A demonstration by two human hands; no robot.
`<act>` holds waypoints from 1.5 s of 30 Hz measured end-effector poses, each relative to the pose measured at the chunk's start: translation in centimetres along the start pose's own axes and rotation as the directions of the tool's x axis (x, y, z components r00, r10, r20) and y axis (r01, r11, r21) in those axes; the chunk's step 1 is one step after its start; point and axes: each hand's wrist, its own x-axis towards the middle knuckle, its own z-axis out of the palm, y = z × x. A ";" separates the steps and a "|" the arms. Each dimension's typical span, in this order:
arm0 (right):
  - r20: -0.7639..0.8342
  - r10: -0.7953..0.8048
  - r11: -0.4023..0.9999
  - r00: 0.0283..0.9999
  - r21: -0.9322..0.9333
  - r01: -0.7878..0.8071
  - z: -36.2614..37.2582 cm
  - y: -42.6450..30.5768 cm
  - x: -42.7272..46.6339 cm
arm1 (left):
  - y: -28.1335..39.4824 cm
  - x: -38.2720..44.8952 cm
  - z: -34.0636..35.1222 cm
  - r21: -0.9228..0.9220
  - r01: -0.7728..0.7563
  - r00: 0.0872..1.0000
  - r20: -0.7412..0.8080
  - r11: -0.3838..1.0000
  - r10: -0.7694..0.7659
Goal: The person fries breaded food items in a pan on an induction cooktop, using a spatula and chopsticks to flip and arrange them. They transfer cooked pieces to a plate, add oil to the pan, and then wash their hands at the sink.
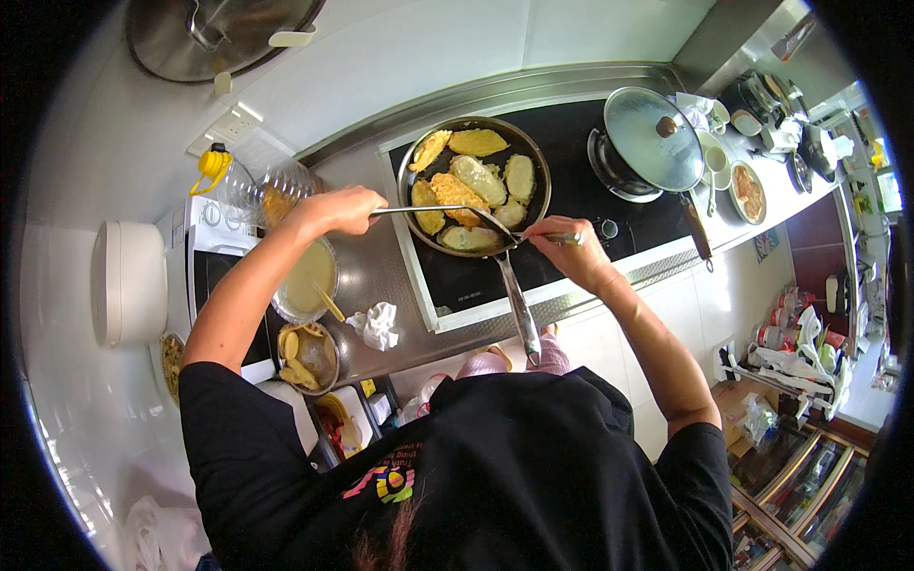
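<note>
A frying pan (520, 307) with several battered pieces, some golden and some pale, stands on the black cooktop. My left hand (350, 209) grips the end of a long metal utensil (421, 209) that reaches across the pan. In my right hand (575, 250), at the pan's near right rim, is the handle of another metal utensil (563, 238). The working ends of both utensils meet low in the pan, near a golden battered piece (455, 196); their exact shape is hard to tell. Left of the cooktop stand a bowl of pale batter (307, 278) and a bowl of sliced pieces (308, 357).
A lidded pan (653, 139) stands on the right burner, its handle jutting over the counter edge. A plate of food (747, 193) lies farther right. A plastic oil bottle (275, 187) is at the back left. Crumpled paper (376, 326) lies beside the batter bowl.
</note>
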 end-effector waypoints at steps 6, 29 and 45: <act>-0.058 -0.162 0.986 0.985 -0.055 0.159 1.1 1.1 -1.7 | 0.2 -0.2 -0.3 -0.001 0.012 1.000 0.014 1.000 -0.012; -0.130 -0.078 0.996 0.988 -0.046 0.073 -0.6 -1.5 -1.9 | 2.9 -6.8 3.2 -0.391 -0.022 0.916 -0.376 0.920 -0.138; -0.009 -0.257 0.918 0.966 -0.313 0.242 4.4 -2.3 -2.4 | 4.9 -6.8 7.7 -0.554 -0.095 0.836 -0.495 0.827 -0.235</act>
